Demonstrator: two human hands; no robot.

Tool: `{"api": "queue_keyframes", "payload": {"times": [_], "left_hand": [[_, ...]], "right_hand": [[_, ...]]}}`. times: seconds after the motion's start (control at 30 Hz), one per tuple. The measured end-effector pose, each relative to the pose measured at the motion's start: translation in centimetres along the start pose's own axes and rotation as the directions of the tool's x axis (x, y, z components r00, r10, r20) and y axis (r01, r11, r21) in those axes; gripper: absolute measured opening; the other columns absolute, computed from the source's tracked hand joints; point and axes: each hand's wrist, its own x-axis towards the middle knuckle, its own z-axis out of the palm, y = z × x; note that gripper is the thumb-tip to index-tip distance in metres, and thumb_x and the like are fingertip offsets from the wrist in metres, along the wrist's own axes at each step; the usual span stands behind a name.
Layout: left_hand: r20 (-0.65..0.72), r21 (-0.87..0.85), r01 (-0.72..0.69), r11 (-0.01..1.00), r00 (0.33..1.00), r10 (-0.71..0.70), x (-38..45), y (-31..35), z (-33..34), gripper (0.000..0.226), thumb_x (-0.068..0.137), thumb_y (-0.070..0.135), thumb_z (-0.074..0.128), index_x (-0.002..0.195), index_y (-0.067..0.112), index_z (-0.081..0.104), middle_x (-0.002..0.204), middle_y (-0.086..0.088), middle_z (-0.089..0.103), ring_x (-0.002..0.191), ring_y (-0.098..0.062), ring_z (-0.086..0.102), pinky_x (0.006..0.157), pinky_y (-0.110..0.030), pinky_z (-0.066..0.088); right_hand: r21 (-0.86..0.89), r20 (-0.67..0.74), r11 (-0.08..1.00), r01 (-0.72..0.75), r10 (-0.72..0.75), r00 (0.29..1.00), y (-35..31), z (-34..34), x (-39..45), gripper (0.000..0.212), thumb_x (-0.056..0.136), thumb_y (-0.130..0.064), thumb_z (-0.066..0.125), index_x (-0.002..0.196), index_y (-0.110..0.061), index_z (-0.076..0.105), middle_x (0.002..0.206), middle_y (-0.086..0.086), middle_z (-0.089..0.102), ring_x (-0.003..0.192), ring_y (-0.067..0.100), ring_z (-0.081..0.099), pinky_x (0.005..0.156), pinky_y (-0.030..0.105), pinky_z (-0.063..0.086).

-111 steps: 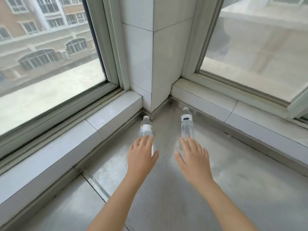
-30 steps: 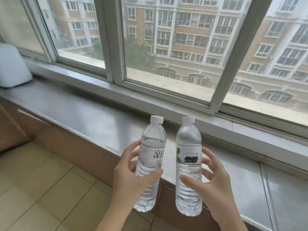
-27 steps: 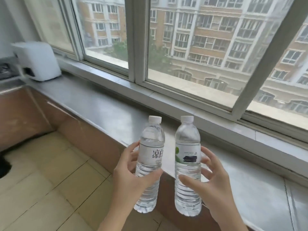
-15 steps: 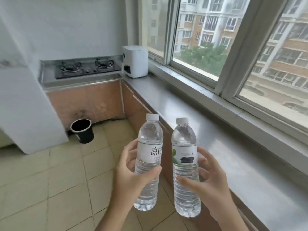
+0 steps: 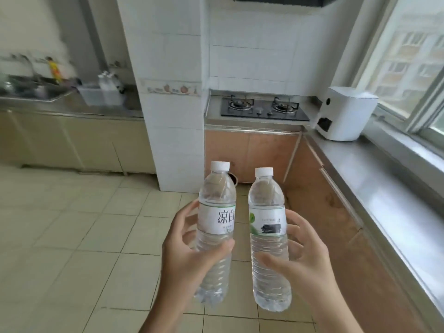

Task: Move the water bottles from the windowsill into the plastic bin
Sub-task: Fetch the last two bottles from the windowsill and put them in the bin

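A: Entry, hands. Left hand [image 5: 189, 255] is wrapped round the left bottle [image 5: 215, 234], thumb across the front below the label. Right hand [image 5: 305, 263] grips the right bottle [image 5: 269, 239] the same way. Both bottles upright, capped, side by side at lower centre of the frame, apart from each other.

B: Against half a second ago?

A: Grip and bottle positions in the frame unchanged. The background has swung — the stove [image 5: 263, 108] sat at upper left then, now it is upper centre, seen head-on. The white appliance [image 5: 346, 116] went from upper centre to upper right. The window [image 5: 406, 56] filled the right half; now it is only a strip at the right edge.

B: New in view?

A: A tiled pillar [image 5: 173, 92] at centre, and left of it a second counter [image 5: 72, 106] at the left edge, blurred. On it a clear plastic bin [image 5: 96, 96] with what look like bottles just behind it — too blurred to be sure.

B: The black bucket?

A: Was clear at left on the floor [image 5: 72, 224]; now only a dark sliver shows behind the left bottle's neck.

B: Bottles relative to the sill?

A: Off it, held over the floor, sill [image 5: 389, 188] at the right.
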Motion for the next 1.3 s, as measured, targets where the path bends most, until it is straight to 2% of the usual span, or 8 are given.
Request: {"api": "queue_keyframes", "payload": {"times": [0.17,0.4,0.53,0.67,0.8,0.93,1.0,1.3], "left_hand": [[-0.203,0.009,-0.002,1.0,0.979,0.003,5.7,-1.4,-4.2,0.077,0.042,0.031,0.088,0.102,0.067,0.057,0.107,0.031,0.068,0.097,0.008,0.065,0.084,-0.024,0.051],[-0.461,0.003,-0.017,1.0,0.887,0.017,17.3,-2.7,-9.9,0.077,0.046,0.017,0.088,0.099,0.066,0.06,0.106,0.023,0.071,0.092,0.006,0.068,0.066,-0.01,0.052],[-0.575,0.003,-0.012,1.0,0.818,0.012,23.4,-2.4,-13.3,0.078,0.044,0.019,0.088,0.093,0.07,0.059,0.106,0.024,0.071,0.092,0.008,0.067,0.063,-0.006,0.049],[-0.66,0.014,-0.012,1.0,0.751,0.019,28.1,-2.8,-17.2,0.076,0.04,0.026,0.089,0.095,0.069,0.059,0.104,0.026,0.071,0.091,0.008,0.067,0.062,-0.005,0.049],[-0.717,0.029,-0.012,1.0,0.697,0.029,32.6,-4.1,-21.7,0.077,0.044,0.022,0.088,0.095,0.07,0.058,0.104,0.029,0.07,0.093,0.008,0.067,0.064,-0.012,0.052],[-0.736,0.046,0.0,0.999,0.676,0.034,37.9,-5.5,-27.1,0.078,0.043,0.026,0.089,0.097,0.072,0.056,0.106,0.029,0.07,0.098,0.006,0.065,0.079,-0.022,0.05],[-0.737,0.057,0.0,0.998,0.674,0.042,41.1,-6.3,-30.2,0.079,0.039,0.033,0.09,0.101,0.069,0.056,0.108,0.027,0.07,0.103,0.001,0.066,0.088,-0.03,0.051],[-0.684,0.044,0.003,0.999,0.729,0.028,56.5,-7.6,-43.5,0.081,0.033,0.039,0.088,0.103,0.064,0.057,0.111,0.02,0.071,0.106,-0.007,0.067,0.091,-0.039,0.054]], "right_hand": [[-0.012,0.197,0.999,0.05,-0.046,0.979,-0.4,6.7,8.6,0.082,0.051,-0.002,0.09,0.119,-0.034,0.057,0.099,-0.011,0.07,0.09,0.002,0.067,0.071,0.009,0.049],[0.083,0.431,0.995,0.062,-0.092,0.898,-1.4,18.3,22.6,0.082,0.05,0.001,0.09,0.108,-0.045,0.056,0.095,-0.016,0.069,0.086,-0.006,0.064,0.063,0.008,0.048],[0.1,0.533,0.992,0.081,-0.122,0.837,-2.8,24.8,29.6,0.083,0.05,-0.004,0.091,0.112,-0.046,0.055,0.101,-0.015,0.068,0.092,-0.005,0.063,0.076,0.017,0.048],[0.13,0.619,0.989,0.077,-0.141,0.773,-3.9,31.0,34.5,0.083,0.052,-0.005,0.09,0.113,-0.048,0.053,0.104,-0.014,0.067,0.09,-0.005,0.065,0.072,0.022,0.05],[0.137,0.665,0.988,0.071,-0.145,0.733,-4.1,37.6,38.6,0.082,0.051,-0.005,0.09,0.108,-0.052,0.054,0.099,-0.018,0.067,0.088,-0.002,0.066,0.071,0.026,0.051],[0.137,0.677,0.989,0.052,-0.132,0.724,-4.5,44.9,42.6,0.08,0.051,-0.004,0.09,0.107,-0.05,0.055,0.096,-0.023,0.067,0.087,-0.001,0.067,0.073,0.029,0.051],[0.15,0.667,0.988,0.047,-0.136,0.732,-5.0,48.7,44.8,0.078,0.052,-0.003,0.089,0.106,-0.048,0.055,0.094,-0.027,0.066,0.086,-0.004,0.065,0.07,0.026,0.049],[0.148,0.584,0.986,0.081,-0.153,0.797,-8.6,63.2,54.4,0.08,0.053,0.002,0.088,0.106,-0.047,0.054,0.094,-0.027,0.066,0.088,-0.002,0.066,0.073,0.019,0.051]]}}
